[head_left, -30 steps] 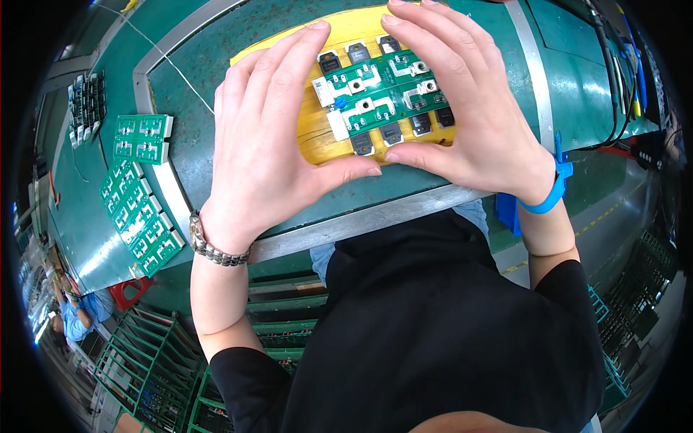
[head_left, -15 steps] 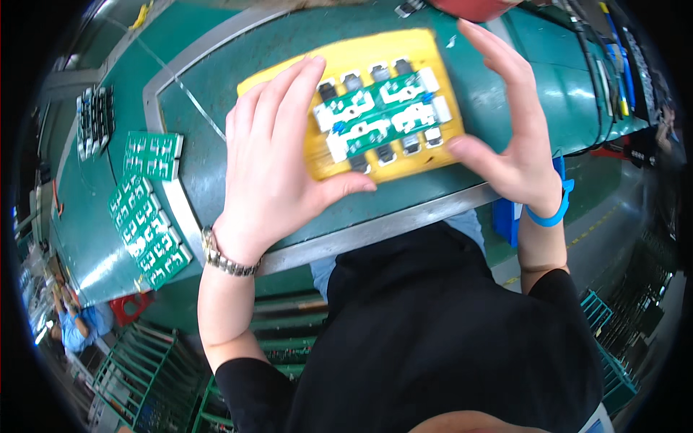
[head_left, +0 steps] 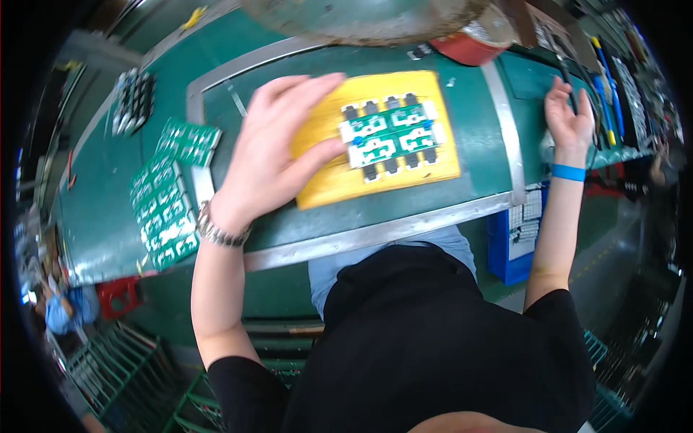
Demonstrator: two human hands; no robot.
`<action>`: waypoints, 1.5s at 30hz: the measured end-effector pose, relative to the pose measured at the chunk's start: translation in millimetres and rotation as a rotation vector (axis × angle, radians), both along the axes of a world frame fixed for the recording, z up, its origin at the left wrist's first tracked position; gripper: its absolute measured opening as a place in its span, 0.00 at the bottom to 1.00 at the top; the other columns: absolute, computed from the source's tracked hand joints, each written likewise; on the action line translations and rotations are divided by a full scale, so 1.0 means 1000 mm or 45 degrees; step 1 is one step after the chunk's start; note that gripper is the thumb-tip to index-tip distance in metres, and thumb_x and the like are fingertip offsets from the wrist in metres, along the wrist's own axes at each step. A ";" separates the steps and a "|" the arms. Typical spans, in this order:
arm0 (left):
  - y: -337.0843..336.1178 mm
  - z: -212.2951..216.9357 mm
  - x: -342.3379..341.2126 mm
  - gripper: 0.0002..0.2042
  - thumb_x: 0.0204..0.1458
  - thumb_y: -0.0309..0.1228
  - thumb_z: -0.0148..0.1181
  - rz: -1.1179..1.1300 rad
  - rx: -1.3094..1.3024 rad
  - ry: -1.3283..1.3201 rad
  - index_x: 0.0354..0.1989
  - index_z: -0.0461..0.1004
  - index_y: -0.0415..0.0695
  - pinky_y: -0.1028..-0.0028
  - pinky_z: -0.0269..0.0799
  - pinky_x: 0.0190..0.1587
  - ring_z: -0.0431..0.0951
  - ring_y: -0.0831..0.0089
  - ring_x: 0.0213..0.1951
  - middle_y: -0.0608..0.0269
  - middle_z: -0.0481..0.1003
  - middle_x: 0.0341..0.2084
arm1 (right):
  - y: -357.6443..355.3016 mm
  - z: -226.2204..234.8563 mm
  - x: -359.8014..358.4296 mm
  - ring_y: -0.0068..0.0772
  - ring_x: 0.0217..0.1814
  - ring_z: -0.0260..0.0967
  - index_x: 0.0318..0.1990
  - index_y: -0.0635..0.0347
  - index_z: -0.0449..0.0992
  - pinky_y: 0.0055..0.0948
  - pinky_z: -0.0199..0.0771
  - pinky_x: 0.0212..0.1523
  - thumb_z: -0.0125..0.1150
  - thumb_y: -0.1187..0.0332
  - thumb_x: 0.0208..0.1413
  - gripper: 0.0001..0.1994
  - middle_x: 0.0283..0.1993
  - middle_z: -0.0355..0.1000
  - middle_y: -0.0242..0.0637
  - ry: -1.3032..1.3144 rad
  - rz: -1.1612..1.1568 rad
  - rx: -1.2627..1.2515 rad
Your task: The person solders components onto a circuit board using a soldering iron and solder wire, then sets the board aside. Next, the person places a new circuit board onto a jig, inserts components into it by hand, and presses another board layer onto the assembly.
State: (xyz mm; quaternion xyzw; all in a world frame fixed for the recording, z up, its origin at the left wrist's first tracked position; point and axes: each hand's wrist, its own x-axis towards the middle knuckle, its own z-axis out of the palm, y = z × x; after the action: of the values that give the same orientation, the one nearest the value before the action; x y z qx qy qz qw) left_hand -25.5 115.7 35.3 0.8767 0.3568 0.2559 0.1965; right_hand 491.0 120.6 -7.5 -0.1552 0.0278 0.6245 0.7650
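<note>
Resting flat on yellow tray [head_left: 328, 184], left hand [head_left: 278, 148], fingers spread, right hand [head_left: 568, 115] apart

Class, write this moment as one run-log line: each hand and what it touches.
left hand: flat on yellow tray | right hand: away at bench's right edge, empty | green circuit boards: seated on tray

My one head camera looks steeply down, close over my left hand [head_left: 271, 155] on the yellow tray [head_left: 379, 184], my right hand [head_left: 570, 119] far aside.
</note>
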 end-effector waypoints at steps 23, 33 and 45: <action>-0.003 -0.017 0.017 0.50 0.36 0.50 0.78 -0.097 0.036 0.066 0.69 0.60 0.48 0.56 0.56 0.66 0.63 0.54 0.63 0.58 0.69 0.61 | -0.009 0.040 -0.061 0.14 0.21 0.52 0.38 0.61 0.74 0.18 0.52 0.24 0.65 0.78 0.58 0.05 0.23 0.60 0.23 -1.142 -0.887 -0.069; 0.018 -0.013 0.047 0.47 0.47 0.55 0.67 -0.218 0.007 0.264 0.73 0.53 0.45 0.55 0.51 0.69 0.61 0.55 0.66 0.59 0.70 0.63 | -0.061 0.020 -0.135 0.17 0.37 0.65 0.48 0.66 0.75 0.14 0.63 0.35 0.65 0.73 0.60 0.11 0.40 0.71 0.32 -1.970 -0.809 0.121; 0.020 -0.013 0.044 0.47 0.48 0.54 0.67 -0.191 0.078 0.179 0.73 0.54 0.44 0.56 0.53 0.69 0.63 0.55 0.65 0.58 0.70 0.63 | -0.073 0.000 -0.150 0.17 0.34 0.69 0.59 0.67 0.73 0.18 0.69 0.35 0.55 0.68 0.67 0.17 0.39 0.78 0.38 -1.980 -0.440 0.177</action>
State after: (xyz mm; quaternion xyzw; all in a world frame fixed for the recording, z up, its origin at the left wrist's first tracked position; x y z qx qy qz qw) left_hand 19.0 135.9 22.0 0.9223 0.2950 0.1892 0.1629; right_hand 341.4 47.8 -7.1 -0.4916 -0.5290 0.2104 0.6590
